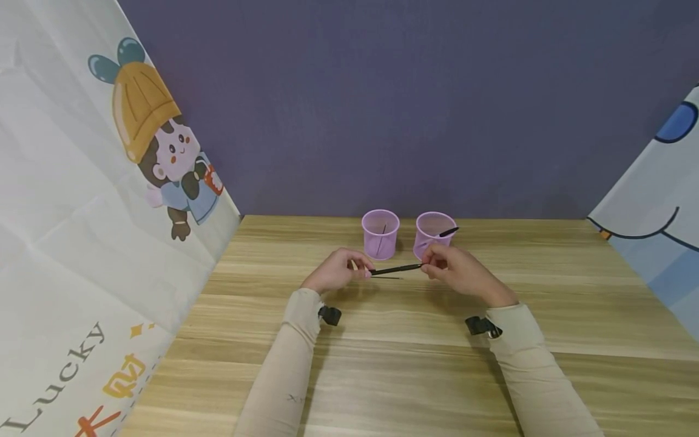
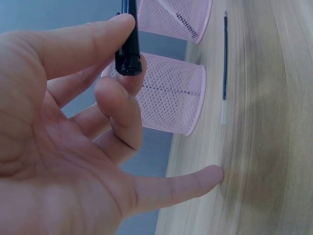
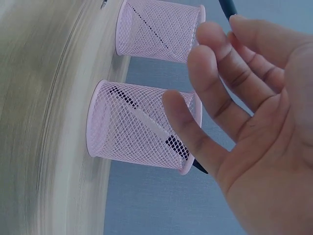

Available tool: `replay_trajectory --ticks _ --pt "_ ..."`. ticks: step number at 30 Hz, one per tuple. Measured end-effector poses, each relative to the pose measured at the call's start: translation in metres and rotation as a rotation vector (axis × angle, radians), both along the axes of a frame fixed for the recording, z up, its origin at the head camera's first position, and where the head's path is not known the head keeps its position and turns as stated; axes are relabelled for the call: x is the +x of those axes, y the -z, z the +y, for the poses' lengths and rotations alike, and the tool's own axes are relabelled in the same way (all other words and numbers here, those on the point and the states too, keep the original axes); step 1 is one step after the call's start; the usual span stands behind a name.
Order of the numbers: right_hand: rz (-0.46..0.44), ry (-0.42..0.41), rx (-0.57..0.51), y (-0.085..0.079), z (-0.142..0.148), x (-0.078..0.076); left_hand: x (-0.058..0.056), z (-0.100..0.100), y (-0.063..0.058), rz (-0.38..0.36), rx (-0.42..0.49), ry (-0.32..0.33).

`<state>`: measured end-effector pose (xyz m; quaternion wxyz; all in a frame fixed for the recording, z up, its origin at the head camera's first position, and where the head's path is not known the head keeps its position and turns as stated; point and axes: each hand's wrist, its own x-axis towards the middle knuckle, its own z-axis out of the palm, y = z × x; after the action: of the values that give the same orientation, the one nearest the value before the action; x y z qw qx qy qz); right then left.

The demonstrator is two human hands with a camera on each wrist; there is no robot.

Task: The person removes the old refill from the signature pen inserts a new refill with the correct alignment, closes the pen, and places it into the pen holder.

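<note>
A black pen (image 1: 396, 269) is held level above the table between both hands. My left hand (image 1: 340, 270) pinches its clip end between thumb and forefinger, as the left wrist view shows, with the little finger stretched out. At the other end, the fingertips of my right hand (image 1: 463, 275) pinch the pen's narrower tip. On the wood below lies a thin pen refill (image 2: 225, 63), dark with a clear end. Behind the hands stand two pink mesh cups: the left cup (image 1: 380, 246) holds a thin dark refill, the right cup (image 3: 142, 127) a black-and-white pen leaning over its rim.
The wooden table (image 1: 382, 376) ends at a dark blue-grey wall (image 1: 371, 109) just behind the cups. A white printed sheet (image 1: 65, 200) borders the left side, and another printed sheet (image 1: 655, 200) borders the right.
</note>
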<state>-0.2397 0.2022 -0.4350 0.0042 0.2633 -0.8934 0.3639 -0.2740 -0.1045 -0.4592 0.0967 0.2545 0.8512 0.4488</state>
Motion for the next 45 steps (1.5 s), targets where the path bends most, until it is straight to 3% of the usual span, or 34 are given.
replay_trajectory --ticks 26,45 --pt "0.017 0.01 0.098 0.0005 -0.0037 0.0 -0.0005 0.0009 0.0008 0.016 0.001 0.022" --pt "0.036 -0.005 0.086 0.0042 -0.005 -0.0013 0.0002 0.0009 0.0 0.004 0.004 0.017"
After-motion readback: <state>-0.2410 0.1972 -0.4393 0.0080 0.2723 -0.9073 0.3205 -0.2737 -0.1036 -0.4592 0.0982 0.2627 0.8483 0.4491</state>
